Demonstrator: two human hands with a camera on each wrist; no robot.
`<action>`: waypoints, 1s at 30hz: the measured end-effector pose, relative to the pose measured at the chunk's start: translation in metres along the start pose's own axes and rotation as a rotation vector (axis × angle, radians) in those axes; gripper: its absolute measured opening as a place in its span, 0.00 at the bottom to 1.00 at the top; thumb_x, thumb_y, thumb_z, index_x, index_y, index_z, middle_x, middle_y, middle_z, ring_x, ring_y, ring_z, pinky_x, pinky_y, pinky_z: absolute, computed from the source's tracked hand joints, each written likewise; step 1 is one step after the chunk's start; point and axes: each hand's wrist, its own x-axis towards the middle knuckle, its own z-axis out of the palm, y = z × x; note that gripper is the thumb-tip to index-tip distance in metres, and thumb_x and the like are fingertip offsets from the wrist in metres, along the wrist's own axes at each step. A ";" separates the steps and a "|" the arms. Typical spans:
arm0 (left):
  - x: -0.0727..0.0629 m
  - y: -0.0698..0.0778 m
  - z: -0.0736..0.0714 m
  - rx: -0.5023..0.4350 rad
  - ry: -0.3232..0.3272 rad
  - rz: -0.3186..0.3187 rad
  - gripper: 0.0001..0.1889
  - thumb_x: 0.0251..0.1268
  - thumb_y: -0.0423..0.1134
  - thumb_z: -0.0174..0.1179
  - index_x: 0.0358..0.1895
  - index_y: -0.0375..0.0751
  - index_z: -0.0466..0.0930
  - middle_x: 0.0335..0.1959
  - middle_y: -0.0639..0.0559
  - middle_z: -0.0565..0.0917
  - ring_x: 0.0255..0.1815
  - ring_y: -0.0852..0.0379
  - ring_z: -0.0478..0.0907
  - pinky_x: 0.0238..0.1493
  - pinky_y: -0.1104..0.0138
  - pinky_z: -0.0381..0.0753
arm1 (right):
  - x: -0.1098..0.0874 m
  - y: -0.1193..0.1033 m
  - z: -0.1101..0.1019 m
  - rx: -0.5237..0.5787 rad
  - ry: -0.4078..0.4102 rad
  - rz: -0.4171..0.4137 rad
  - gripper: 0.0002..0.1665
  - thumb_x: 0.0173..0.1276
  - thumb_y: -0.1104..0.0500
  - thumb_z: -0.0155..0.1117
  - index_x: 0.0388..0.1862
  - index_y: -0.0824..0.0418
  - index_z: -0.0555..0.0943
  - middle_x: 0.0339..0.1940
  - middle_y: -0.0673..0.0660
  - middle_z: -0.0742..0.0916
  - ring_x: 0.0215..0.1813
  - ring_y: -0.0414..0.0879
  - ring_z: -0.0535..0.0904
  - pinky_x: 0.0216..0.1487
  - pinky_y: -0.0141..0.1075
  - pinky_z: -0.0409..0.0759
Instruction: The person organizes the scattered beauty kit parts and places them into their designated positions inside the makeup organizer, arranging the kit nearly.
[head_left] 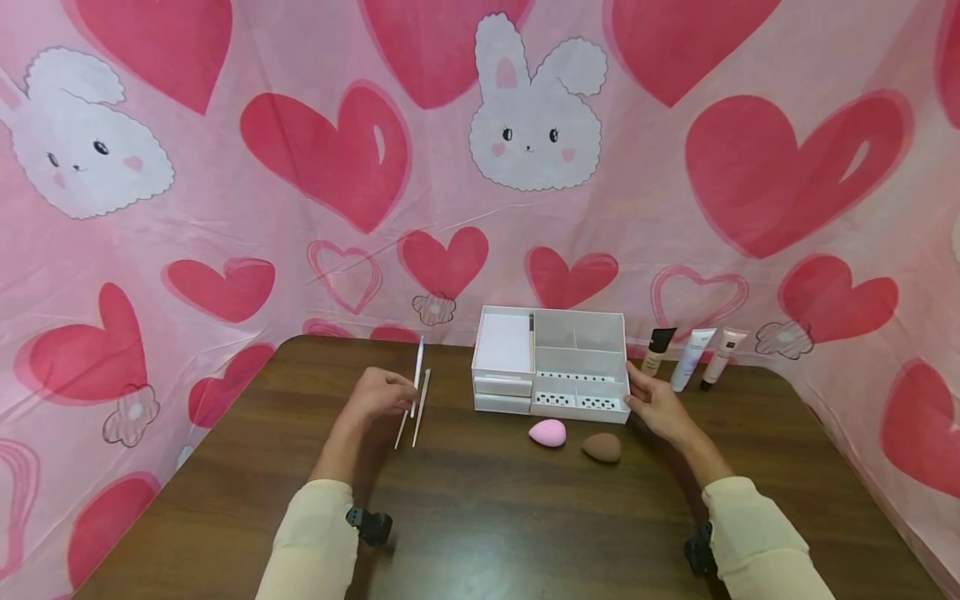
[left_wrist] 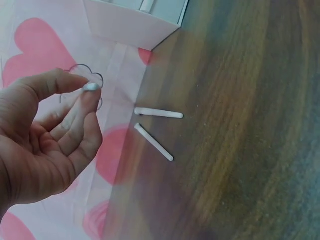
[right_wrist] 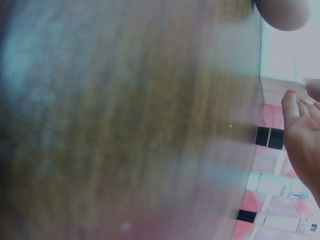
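Observation:
Between thumb and fingertips, my left hand point(head_left: 384, 392) pinches a thin white stick point(head_left: 418, 367) with a lilac upper end. In the left wrist view only a short white end of that stick point(left_wrist: 91, 87) shows at the fingertips. Two more slender sticks lie by this hand: one with a greyish tip point(head_left: 422, 410), and a second point(head_left: 401, 430) partly hidden behind the fingers. At the right wall of a white desktop organizer point(head_left: 504, 407), my right hand point(head_left: 656, 407) rests its extended fingers on the side, with the thumb by the front corner.
In front of the organizer lie a pink makeup sponge point(head_left: 548, 432) and a brown one point(head_left: 602, 448). Three tubes stand to its right: one beige with a black cap point(head_left: 656, 354), one white point(head_left: 692, 360), one pale pink point(head_left: 722, 358). A heart-printed cloth point(head_left: 322, 183) hangs behind the wooden table point(head_left: 480, 517).

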 end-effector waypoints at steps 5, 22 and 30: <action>0.001 0.003 0.003 -0.026 -0.080 0.021 0.15 0.60 0.28 0.63 0.48 0.19 0.83 0.30 0.39 0.90 0.24 0.64 0.82 0.38 0.64 0.89 | 0.000 0.001 0.000 0.010 0.009 -0.011 0.38 0.68 0.81 0.51 0.75 0.84 0.51 0.75 0.82 0.58 0.70 0.70 0.60 0.55 0.16 0.74; 0.002 0.020 0.017 -0.219 -0.156 0.066 0.20 0.66 0.31 0.63 0.55 0.17 0.78 0.38 0.41 0.92 0.30 0.64 0.85 0.49 0.58 0.89 | -0.002 0.001 -0.004 -0.016 0.011 -0.001 0.38 0.69 0.79 0.53 0.75 0.83 0.52 0.76 0.82 0.58 0.71 0.72 0.61 0.55 0.19 0.77; 0.003 0.036 0.024 -0.226 -0.159 0.094 0.21 0.66 0.31 0.63 0.57 0.18 0.77 0.40 0.40 0.92 0.31 0.64 0.85 0.48 0.61 0.89 | -0.001 0.000 -0.002 0.009 -0.001 -0.016 0.38 0.69 0.79 0.53 0.75 0.84 0.52 0.74 0.83 0.59 0.70 0.68 0.62 0.54 0.16 0.76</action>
